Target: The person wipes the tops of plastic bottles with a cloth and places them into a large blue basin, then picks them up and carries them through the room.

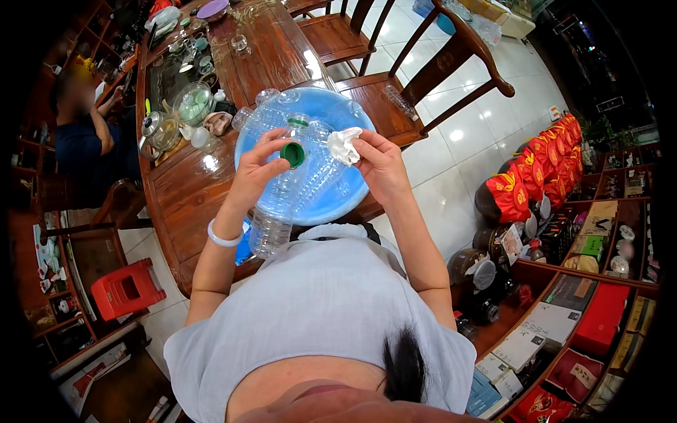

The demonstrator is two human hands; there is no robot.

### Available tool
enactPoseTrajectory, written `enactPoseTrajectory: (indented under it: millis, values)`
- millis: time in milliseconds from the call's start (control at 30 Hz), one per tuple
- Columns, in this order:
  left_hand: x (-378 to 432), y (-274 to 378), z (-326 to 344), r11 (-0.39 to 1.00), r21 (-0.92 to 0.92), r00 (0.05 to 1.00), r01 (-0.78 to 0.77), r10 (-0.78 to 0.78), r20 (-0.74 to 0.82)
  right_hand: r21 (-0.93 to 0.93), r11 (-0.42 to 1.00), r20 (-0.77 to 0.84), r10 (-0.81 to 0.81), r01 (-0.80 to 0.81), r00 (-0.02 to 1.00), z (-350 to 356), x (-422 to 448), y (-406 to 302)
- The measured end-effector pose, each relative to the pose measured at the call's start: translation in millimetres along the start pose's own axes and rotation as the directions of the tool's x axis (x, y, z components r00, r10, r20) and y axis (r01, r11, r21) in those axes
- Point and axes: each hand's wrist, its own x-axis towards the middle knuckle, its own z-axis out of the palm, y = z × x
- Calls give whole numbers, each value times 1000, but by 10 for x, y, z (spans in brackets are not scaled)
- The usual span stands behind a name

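Observation:
Between the thumb and fingers of my left hand [259, 164] is a green plastic bottle cap [293, 155], its hollow side facing up toward me. My right hand [382, 161] pinches a crumpled white tissue [345, 146]. Both hands are above a blue plastic basin [341, 203] that holds several clear plastic bottles. Just past the cap, the neck of one clear bottle [299, 132] shows a green ring. Another clear plastic bottle [271, 232] lies at the basin's near rim, close to my body.
The basin sits beside a wooden table [177, 195] carrying a glass teapot [158, 132] and a glass bowl [193, 103] of cups. A wooden chair [370, 108] holds a clear bottle. Red-covered jars [508, 195] line the right. At left are a seated person [84, 132] and a red stool [127, 290].

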Motion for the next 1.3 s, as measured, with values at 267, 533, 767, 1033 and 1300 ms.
enactPoseTrajectory:
  millis: [267, 533, 767, 1033, 1300]
  values:
    - [5, 111, 186, 994, 31, 995, -101, 101, -6, -180, 978, -78, -118, 103, 990, 138, -109, 37]
    - [26, 82, 290, 968, 148, 979, -203, 205, 1, -427, 814, 131, -375, 394, 918, 308, -171, 85]
    - [62, 121, 330, 875, 342, 934, -343, 358, 22, -721, 449, 286, -502, 528, 817, 392, -130, 74]
    - [72, 116, 346, 643, 595, 834, -483, 544, 89, -694, 643, 176, -286, 324, 942, 397, -120, 83]
    - [82, 112, 321, 413, 734, 738, -539, 652, 175, -217, 939, 63, 284, -265, 957, 317, -126, 127]
